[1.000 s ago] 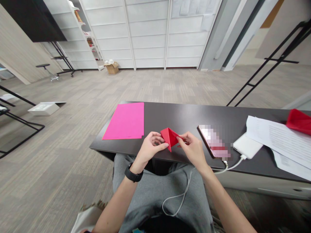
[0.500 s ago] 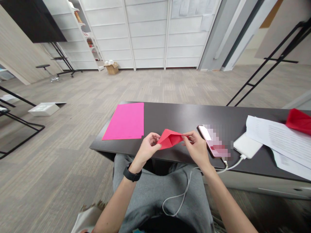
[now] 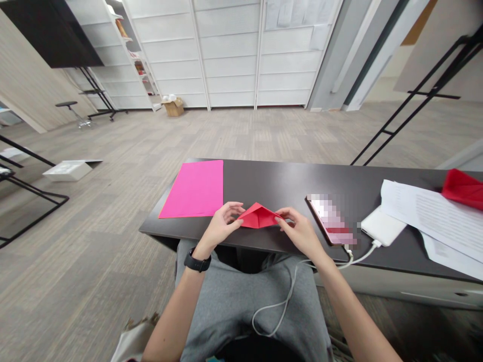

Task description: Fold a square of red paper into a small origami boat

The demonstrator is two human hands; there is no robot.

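Note:
Between my hands is a folded piece of red paper [image 3: 258, 216], peaked in the middle with a crease running down it and pointed corners at both sides. My left hand [image 3: 223, 223] pinches its left corner between thumb and fingers; a black watch sits on that wrist. The right corner is pinched by my right hand [image 3: 296, 227] in the same way. The paper is over the front part of the dark table [image 3: 279, 181]; whether it rests on the surface I cannot tell.
Pink paper sheets [image 3: 198, 188] lie at the table's left end. To the right are a phone [image 3: 328, 221] with a blurred screen, a white power bank [image 3: 383, 226] with a cable [image 3: 290, 286] trailing over my lap, printed sheets [image 3: 433, 211] and another red folded paper [image 3: 464, 187].
The red paper has turned from a slant to nearly level and spread wider. My left hand has shifted slightly left, and my right hand has moved a little left and down.

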